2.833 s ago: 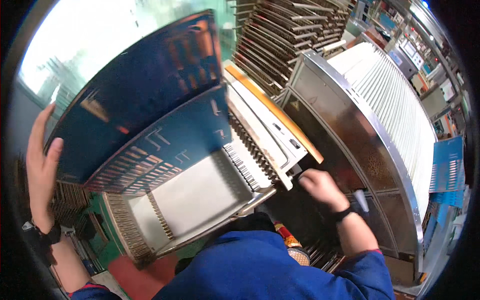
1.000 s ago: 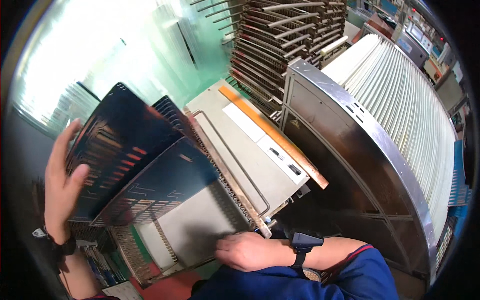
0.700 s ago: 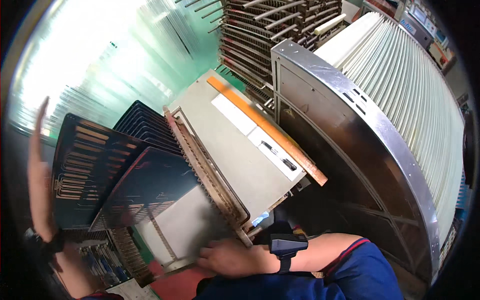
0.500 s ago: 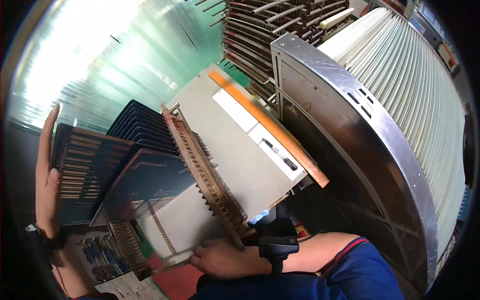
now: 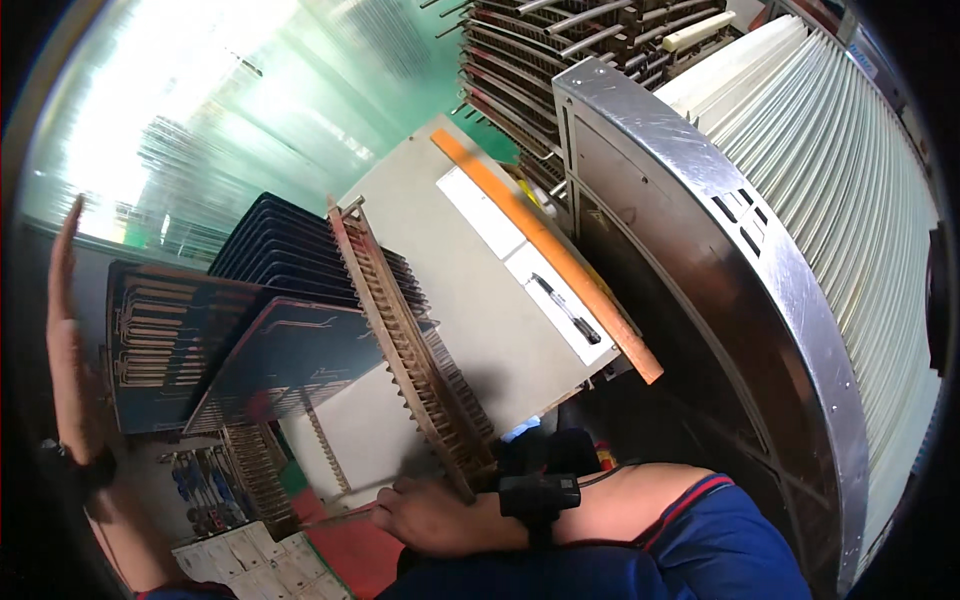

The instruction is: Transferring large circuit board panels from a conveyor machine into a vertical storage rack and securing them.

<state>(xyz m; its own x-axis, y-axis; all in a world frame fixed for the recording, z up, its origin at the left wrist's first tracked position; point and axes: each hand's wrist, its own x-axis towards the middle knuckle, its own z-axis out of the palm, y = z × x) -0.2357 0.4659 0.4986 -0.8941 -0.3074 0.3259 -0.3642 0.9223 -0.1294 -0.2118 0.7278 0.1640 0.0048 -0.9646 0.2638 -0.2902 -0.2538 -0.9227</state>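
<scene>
My left hand (image 5: 68,370) is raised upright at the far left, fingers stretched flat. A narrow gap separates it from the outer edge of a dark circuit panel (image 5: 165,345) with copper-coloured tracks. A second dark panel (image 5: 300,350) stands tilted beside that one, and several more dark panels (image 5: 275,235) stand in a row behind. Their right edges meet a brown slotted rack (image 5: 400,345) on a pale tabletop (image 5: 455,290). Beside the rack's near end, my right hand (image 5: 435,515) is low at the table's edge, fingers curled; what they hold, if anything, is hidden.
An orange strip (image 5: 545,255) borders the table, beside white paper with a black pen (image 5: 565,310). To the right stands a metal-framed holder (image 5: 700,160) full of upright white sheets (image 5: 820,170). More slotted racks (image 5: 510,85) are stacked behind. Hand tools (image 5: 210,490) hang at lower left.
My left hand has moved left, off the edge of the outer panel. My right hand stays beside the rack's near end. The whole view has shifted slightly.
</scene>
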